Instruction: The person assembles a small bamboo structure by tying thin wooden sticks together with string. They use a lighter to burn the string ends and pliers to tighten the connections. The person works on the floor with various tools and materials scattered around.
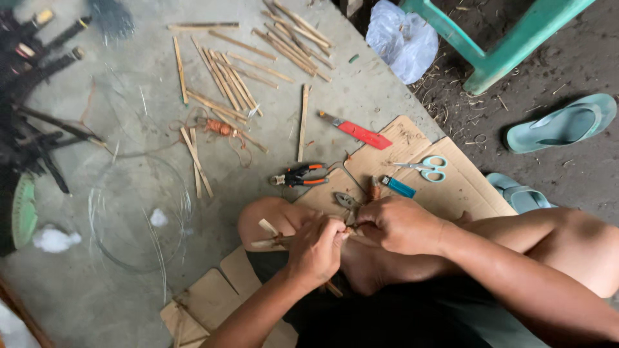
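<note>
Coil of thin wire (138, 212) on concrete floor, left | left hand (316, 248) closed around thin bamboo sliver (271, 240) above knee | right hand (400, 224) pinching sliver's other end | pliers (298, 175), scissors (425, 167), lighter (398, 186) beyond on cardboard (464, 187)

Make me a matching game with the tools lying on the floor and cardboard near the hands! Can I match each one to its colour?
Things:
1. scissors
2. lighter
3. box cutter
4. pliers

Colours:
A. red
B. orange and black handles
C. pale blue-green handles
D. bright blue

Right pairs: 1-C, 2-D, 3-A, 4-B.

The scissors and lighter lie on the cardboard; the box cutter lies partly on its edge, and the pliers lie on the concrete floor. The left hand and right hand grip a thin wooden stick together.
</note>
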